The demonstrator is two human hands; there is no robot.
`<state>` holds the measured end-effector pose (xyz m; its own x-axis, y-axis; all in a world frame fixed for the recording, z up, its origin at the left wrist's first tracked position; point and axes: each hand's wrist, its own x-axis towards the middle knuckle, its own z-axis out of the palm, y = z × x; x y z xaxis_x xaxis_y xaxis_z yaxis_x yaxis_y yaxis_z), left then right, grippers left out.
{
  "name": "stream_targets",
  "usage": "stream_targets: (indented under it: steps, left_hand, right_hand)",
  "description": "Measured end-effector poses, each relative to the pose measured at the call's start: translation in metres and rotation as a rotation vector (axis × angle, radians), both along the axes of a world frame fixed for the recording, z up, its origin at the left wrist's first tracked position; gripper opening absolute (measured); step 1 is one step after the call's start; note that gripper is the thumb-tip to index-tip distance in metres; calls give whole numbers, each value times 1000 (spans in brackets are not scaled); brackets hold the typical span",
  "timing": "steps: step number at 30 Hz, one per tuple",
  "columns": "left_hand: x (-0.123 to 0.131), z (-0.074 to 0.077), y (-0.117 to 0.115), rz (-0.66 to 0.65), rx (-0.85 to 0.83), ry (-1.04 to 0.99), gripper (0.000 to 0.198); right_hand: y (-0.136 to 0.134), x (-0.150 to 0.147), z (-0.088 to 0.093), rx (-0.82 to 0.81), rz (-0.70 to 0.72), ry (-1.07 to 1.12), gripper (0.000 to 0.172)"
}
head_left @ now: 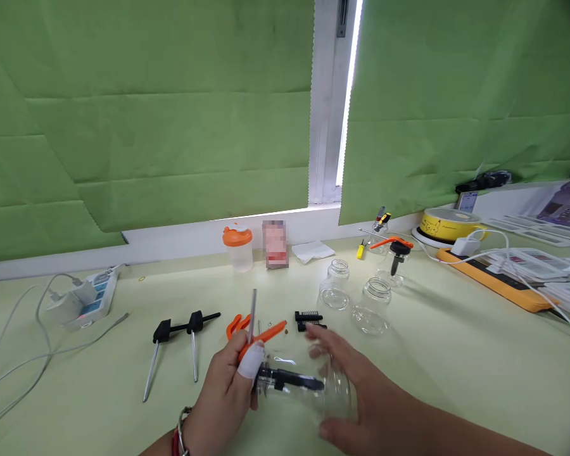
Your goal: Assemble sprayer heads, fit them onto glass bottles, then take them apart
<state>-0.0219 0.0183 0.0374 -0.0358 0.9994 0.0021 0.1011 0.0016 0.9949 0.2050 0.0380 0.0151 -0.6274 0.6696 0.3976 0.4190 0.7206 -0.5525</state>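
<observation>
My left hand (230, 386), with white tape on its thumb, is closed around a black pump top with an orange lever (270, 332) and a thin metal tube (253, 316). The pump's black stem (297, 380) reaches into a clear glass jar (335, 383), which lies sideways with its mouth to the left. Around the jar's base curls my right hand (356, 386), thumb below and fingers above. Beyond my hands lie another orange lever (235, 325), black spring parts (308, 320) and tiny pieces. Two black heads with metal tubes (161, 332) (196, 322) rest to the left.
Two open glass jars (338, 269) (377, 290) stand behind my right hand. Farther back is a jar with a black and orange pump top (399, 250). An orange-lidded cup (238, 244) stands near the wall. Cables and a power strip (99, 301) lie left; an orange case (498, 282) lies right.
</observation>
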Motion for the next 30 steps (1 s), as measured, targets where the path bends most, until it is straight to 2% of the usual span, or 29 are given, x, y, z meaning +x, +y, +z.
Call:
stream_targets:
  steps: [2,5,7,9,11,13,15,17,18,20,22,26,30]
  left_hand:
    - [-1,-1,-1,-3,38,6,20]
    - [-3,-1,3,28,-37,-33,22]
    - [-5,0,8,66,-103,-116,27]
    - [-8,2,11,84,-124,-202,31]
    - [-10,3,13,81,-117,-232,33]
    - [-11,4,13,71,-106,-230,35]
    - [-10,3,12,62,-108,-237,34]
    - [-10,2,12,51,-110,-250,32]
    - [-9,1,12,50,-108,-251,31]
    - [-9,0,13,48,-101,-236,31]
    - [-9,-1,13,53,-97,-210,31]
    - [-11,-3,12,71,-68,-197,31]
    - [-13,-5,11,102,-44,-213,31]
  right_hand:
    - [1,-3,1,28,-13,-47,94]
    - [2,-1,8,386,17,-117,63]
    - [3,5,13,584,15,-145,54]
    - [3,18,15,667,-48,-135,52]
    - [4,36,12,676,-169,-75,50]
    - [7,59,4,643,-355,60,49]
    - [13,83,-6,539,-625,206,61]
    - [22,106,-18,275,-851,350,73]
    - [27,115,-23,114,-905,448,73]
    - [37,129,-34,-223,-969,547,73]
    - [45,135,-43,-357,-987,509,75]
    - [56,135,-55,-304,-983,257,75]
    - [65,131,-60,-278,-964,79,72]
